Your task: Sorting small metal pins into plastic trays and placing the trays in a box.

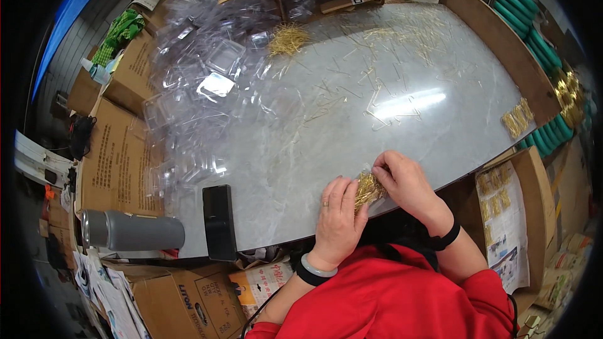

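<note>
At the table's near edge, a small clear plastic pack of gold wire hooks [368, 192] is between my two hands. My left hand [338, 218] closes along its left side, thumb toward me and fingers pointing away. My right hand [407, 183] has thumb and forefinger pinched at the pack's far right corner, where a bit of clear plastic shows. The fingers hide much of the pack's outline. Farther off, loose gold wire hooks [377, 110] lie scattered over the tabletop, with a tangled heap of gold wire [288, 39] beyond them.
Clear plastic boxes [225, 56] pile up on the left. A black phone [218, 223] and a grey bottle [141, 231] lie at the near left. Filled gold packs [517, 118] sit at the right edge, above an open drawer [534, 213]. A wooden rim [496, 37] borders the right.
</note>
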`<state>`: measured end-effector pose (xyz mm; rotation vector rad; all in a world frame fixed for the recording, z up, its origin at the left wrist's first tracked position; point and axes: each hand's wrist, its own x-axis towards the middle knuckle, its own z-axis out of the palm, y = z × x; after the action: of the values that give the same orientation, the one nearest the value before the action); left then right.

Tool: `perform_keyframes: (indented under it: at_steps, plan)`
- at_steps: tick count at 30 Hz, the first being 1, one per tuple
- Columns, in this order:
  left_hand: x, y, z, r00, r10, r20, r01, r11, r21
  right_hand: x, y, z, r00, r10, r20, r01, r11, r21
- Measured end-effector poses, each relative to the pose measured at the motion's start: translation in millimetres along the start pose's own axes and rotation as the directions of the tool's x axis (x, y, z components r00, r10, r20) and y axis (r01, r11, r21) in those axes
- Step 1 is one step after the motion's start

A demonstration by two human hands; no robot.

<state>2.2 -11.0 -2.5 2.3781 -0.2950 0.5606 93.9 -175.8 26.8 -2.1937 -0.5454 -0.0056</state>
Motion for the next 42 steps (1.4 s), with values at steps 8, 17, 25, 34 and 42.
perform_keyframes:
  at_steps: [8, 17, 25, 34, 42]
  plan:
    - [1, 0, 0, 1.0, -0.012, 0.005, 0.012, 1.0, -0.02, -6, -9, -10, 0.992, 0.129, 0.014, -0.129, 0.987, 0.098]
    - [0, -1, -1, 1.0, -0.011, 0.028, 0.011, 1.0, -0.002, -21, -3, 5, 0.996, 0.016, -0.086, 0.018, 0.923, 0.385]
    - [-1, -3, 1, 0.998, 0.052, 0.028, -0.054, 0.995, 0.083, -27, -6, 22, 0.917, -0.293, -0.27, 0.292, 0.955, -0.046]
    - [0, -5, 2, 0.998, 0.055, 0.009, -0.055, 0.998, -0.012, -32, -8, 27, 0.928, -0.211, -0.306, 0.24, 0.969, 0.06]
    - [0, -3, 1, 0.994, 0.095, 0.048, -0.095, 0.996, -0.003, -35, -9, 26, 0.963, -0.08, -0.256, 0.114, 0.986, 0.123]
